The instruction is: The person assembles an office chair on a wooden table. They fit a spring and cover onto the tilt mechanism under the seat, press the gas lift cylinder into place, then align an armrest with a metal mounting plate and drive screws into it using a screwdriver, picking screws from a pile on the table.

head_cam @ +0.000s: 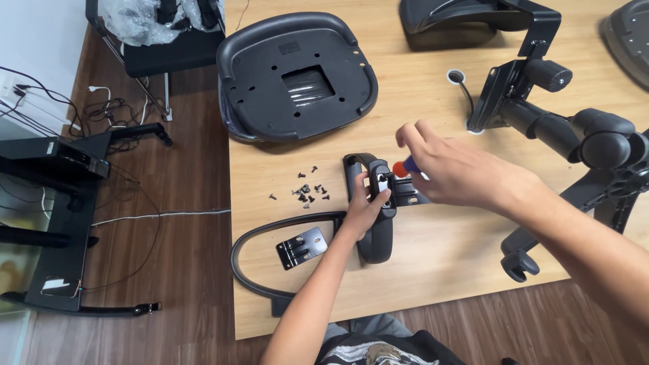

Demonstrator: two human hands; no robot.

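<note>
- Your left hand has its fingers closed around a black armrest, and the thumb presses on the upper part, beside a small shiny metal piece.
- Your right hand has the fingers closed around a screwdriver with a red and blue handle. Only a little of the handle shows between the fingers, and the tip is hidden, so I cannot tell what exactly it touches.
- The armrest lies on the wooden surface, near the middle, and its flat black bracket points to the right, under your right hand.
- Just beside the armrest, to the left, a small heap of dark screws lies on the surface, a few of them scattered apart.
- A second armrest lies at the front left edge of the surface, with its curved part hanging over the edge and its metal plate with holes facing up.
- Behind the screws, the chair seat lies upside down, partly over the left edge of the surface.
- At the right side lies the black chair base with a caster wheel near the front edge.
- On the floor at the left you see a black frame and several cables.
</note>
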